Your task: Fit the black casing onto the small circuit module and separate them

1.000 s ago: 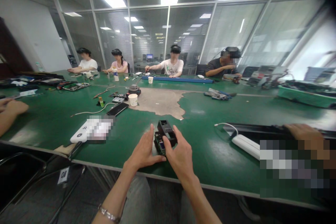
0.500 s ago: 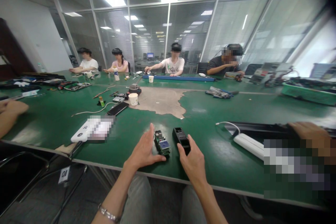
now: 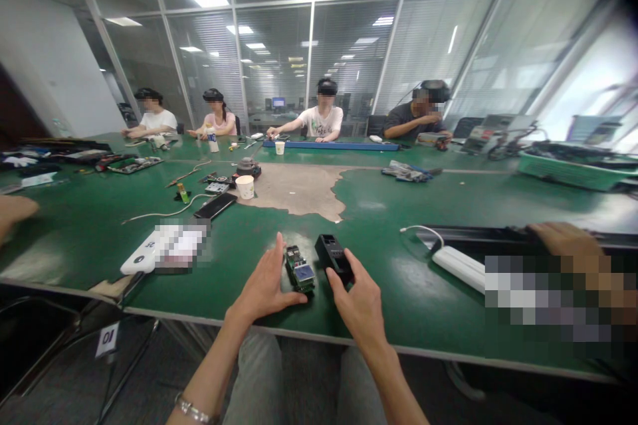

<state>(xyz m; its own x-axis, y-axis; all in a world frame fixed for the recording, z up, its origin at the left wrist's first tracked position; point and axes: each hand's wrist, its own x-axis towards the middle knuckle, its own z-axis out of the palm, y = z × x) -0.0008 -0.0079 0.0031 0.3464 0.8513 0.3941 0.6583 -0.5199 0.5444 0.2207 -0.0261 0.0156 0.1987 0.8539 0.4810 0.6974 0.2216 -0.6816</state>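
Observation:
My left hand point(image 3: 262, 287) is beside a small green circuit board point(image 3: 300, 272) with a bluish-grey display, which lies on the table. Its fingers are stretched out and the thumb is spread below the board's near end; whether the thumb touches the board I cannot tell. Just to the right, my right hand point(image 3: 359, 299) grips a black plastic housing point(image 3: 329, 254) with rectangular openings, thumb on its left side and fingers on its right. My palm and fingers hide part of the housing's near end. A narrow gap separates board and housing.
A white power bank point(image 3: 142, 254) and a black phone point(image 3: 215, 206) lie left, near a paper cup point(image 3: 245, 187). Gloves point(image 3: 406, 171) lie farther back. At right are a white bar-shaped device point(image 3: 458, 267) with a cable and another person's hand point(image 3: 568, 246). Several people sit opposite.
The view has shifted slightly, moving the scene left. The black housing in my right hand has tipped a little and shows more of its left side. My left hand keeps its spread pose.

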